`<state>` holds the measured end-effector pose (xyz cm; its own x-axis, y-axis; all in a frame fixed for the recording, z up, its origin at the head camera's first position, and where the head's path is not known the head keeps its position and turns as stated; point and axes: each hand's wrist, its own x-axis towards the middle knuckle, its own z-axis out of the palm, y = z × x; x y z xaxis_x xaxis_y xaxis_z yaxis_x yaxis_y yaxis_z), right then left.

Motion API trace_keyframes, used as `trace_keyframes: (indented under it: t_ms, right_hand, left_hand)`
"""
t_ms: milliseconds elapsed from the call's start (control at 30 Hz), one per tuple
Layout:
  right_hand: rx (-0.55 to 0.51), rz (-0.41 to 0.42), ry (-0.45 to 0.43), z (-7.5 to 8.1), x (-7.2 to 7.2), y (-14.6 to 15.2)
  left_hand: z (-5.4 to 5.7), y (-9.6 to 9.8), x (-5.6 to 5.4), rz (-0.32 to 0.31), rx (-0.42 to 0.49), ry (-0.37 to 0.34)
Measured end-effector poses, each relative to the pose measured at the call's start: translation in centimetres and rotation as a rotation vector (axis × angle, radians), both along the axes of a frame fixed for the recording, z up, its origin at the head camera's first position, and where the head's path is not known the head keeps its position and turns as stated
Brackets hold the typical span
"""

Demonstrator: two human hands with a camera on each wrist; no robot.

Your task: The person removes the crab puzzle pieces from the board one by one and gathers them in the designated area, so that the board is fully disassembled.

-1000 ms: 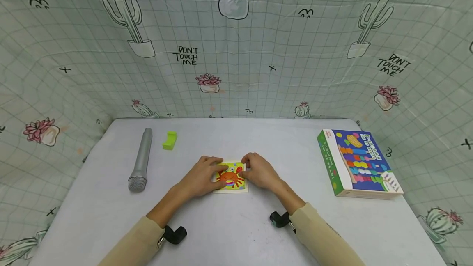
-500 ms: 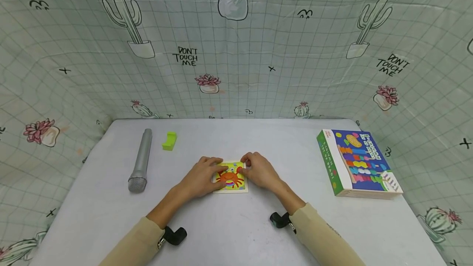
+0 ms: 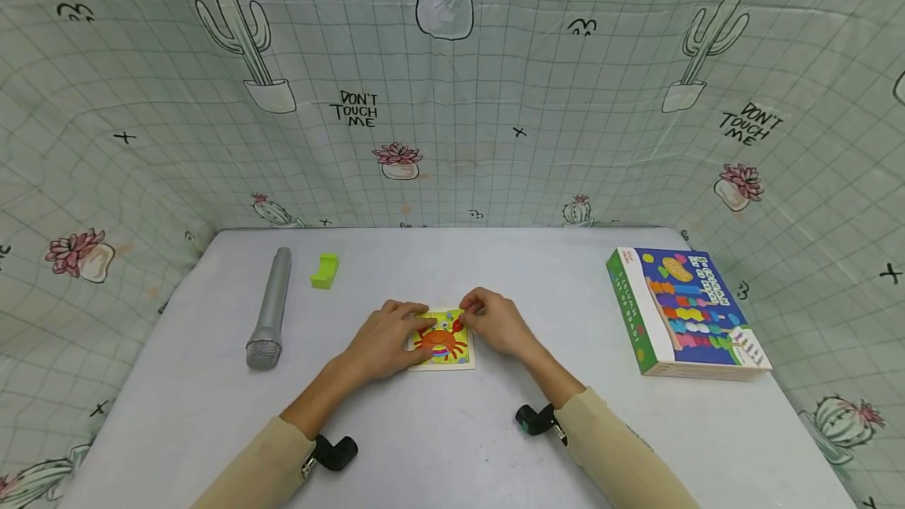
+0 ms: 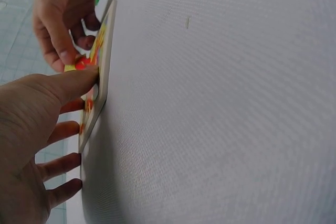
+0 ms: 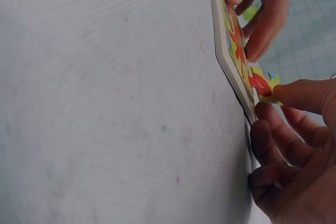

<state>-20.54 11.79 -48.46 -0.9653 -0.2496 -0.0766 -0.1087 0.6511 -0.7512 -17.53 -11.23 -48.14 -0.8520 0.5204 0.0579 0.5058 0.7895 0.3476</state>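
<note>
A flat, square jigsaw puzzle with a pale rim and an orange crab on yellow (image 3: 441, 342) is lying on the white table (image 3: 438, 438), between the two hands. The left hand (image 3: 385, 340) is resting on its left side, with the fingers spread and the thumb lying over the picture. The right hand (image 3: 495, 326) is pinching a small yellow puzzle piece with a red claw (image 5: 262, 84) between thumb and forefinger, at the far right corner.

Compared with the earlier head views, the right hand is now sitting slightly farther from the person, and its thumb is coming nearer to the forefinger's tip. The left hand is staying in its place, probably for steadying the puzzle.

In both wrist views the piece is tilting up above the puzzle's face. So, in my judgement, this corner is not sitting flush; whether the piece is leaving or entering, I cannot tell.
</note>
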Motion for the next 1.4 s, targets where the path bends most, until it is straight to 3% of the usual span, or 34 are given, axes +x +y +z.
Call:
trace_keyframes:
  t_ms: [700, 900, 1033, 1400]
  right_hand:
    - [-0.098, -0.004, -0.059, 0.1, -0.1, 0.3]
    - [-0.107, -0.001, -0.066, -0.1, -0.2, 0.3]
    - [-0.116, -0.006, -0.075, 0.0, -0.1, 0.3]
    - [-0.135, -0.021, -0.067, 0.5, -0.3, 1.4]
  left_hand:
    - [-0.3, 0.1, 0.1, -0.001, -0.019, 0.036]
    - [-0.2, 0.2, 0.3, -0.093, 0.018, 0.035]
    - [-0.1, 0.3, 0.5, -0.153, -0.026, 0.035]
    - [-0.1, 0.3, 0.5, -0.151, -0.057, 0.006]
